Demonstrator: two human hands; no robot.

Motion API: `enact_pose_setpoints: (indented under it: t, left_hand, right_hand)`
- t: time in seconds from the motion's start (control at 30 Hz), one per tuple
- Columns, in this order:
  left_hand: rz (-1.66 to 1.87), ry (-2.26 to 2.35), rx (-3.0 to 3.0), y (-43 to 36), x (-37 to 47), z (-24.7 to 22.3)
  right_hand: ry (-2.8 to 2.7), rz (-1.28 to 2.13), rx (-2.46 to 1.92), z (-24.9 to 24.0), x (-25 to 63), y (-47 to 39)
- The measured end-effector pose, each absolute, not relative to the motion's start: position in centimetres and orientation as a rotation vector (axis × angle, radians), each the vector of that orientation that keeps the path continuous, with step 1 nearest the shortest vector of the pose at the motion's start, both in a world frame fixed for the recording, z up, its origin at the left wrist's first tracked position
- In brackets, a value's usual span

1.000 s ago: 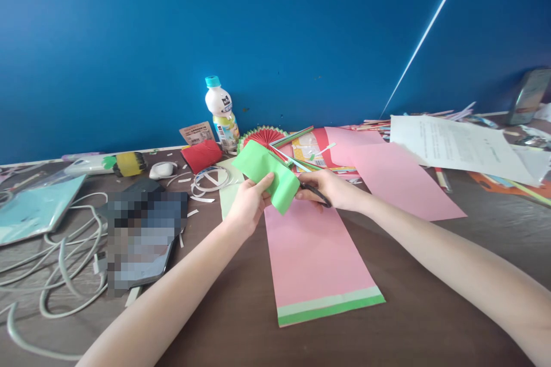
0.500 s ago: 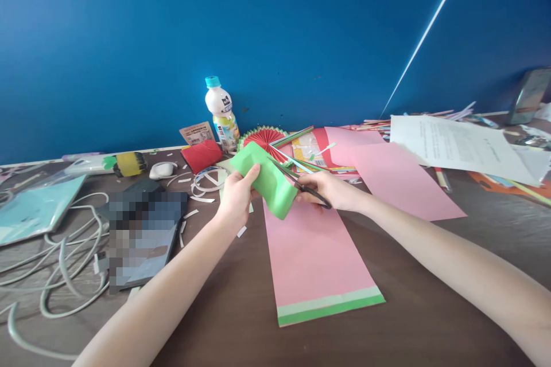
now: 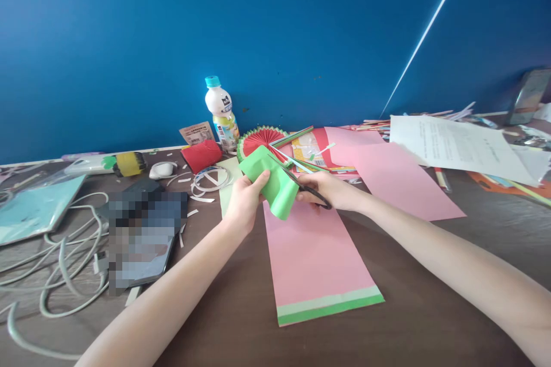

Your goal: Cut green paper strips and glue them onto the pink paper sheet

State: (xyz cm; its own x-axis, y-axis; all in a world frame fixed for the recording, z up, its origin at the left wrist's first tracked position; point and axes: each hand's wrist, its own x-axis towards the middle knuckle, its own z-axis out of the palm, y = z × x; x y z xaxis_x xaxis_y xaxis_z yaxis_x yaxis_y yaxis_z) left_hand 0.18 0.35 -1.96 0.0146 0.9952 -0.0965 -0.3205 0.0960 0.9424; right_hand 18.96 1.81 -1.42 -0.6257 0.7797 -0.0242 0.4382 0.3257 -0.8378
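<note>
A bright green paper (image 3: 275, 190), curled at its lower end, is pinched in my left hand (image 3: 246, 202) with the thumb on top. My right hand (image 3: 325, 190) is closed round the black handles of a pair of scissors (image 3: 316, 195), whose blades point up and left along the green paper's right side. Beneath both hands lies a long pink sheet (image 3: 316, 258) with a pale green and a bright green strip across its near end. Behind the green paper a round pleated red fan with a green rim (image 3: 260, 140) is partly hidden.
A bottle (image 3: 221, 114) stands by the blue wall, beside a red roll (image 3: 201, 156). A phone (image 3: 148, 241) and white cables (image 3: 64, 258) lie left. At right are another pink sheet (image 3: 404, 183) and a printed white page (image 3: 460, 146); paper scraps are scattered about.
My left hand and the green paper's upper end have shifted slightly right, towards the scissors. More of the pale green paper behind my left hand shows. My right hand has hardly moved.
</note>
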Motion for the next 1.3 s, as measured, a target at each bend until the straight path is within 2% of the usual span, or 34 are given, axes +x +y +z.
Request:
enact_pose_setpoints:
  t: [0.6, 0.9, 1.3]
  left_hand:
    - [1.251, 0.997, 0.859, 0.1, 0.5, -1.8]
    - [1.173, 0.992, 0.85, -0.5, 1.0, -1.9]
    - [1.168, 1.041, 0.811, -0.8, 1.3, -1.9]
  right_hand:
    - [-2.136, 1.232, -1.126, -1.6, 18.7, 1.6]
    - [-2.122, 1.247, -1.01, -1.9, 18.6, 1.7]
    - [-1.844, 1.552, -0.8, -3.4, 18.3, 2.2]
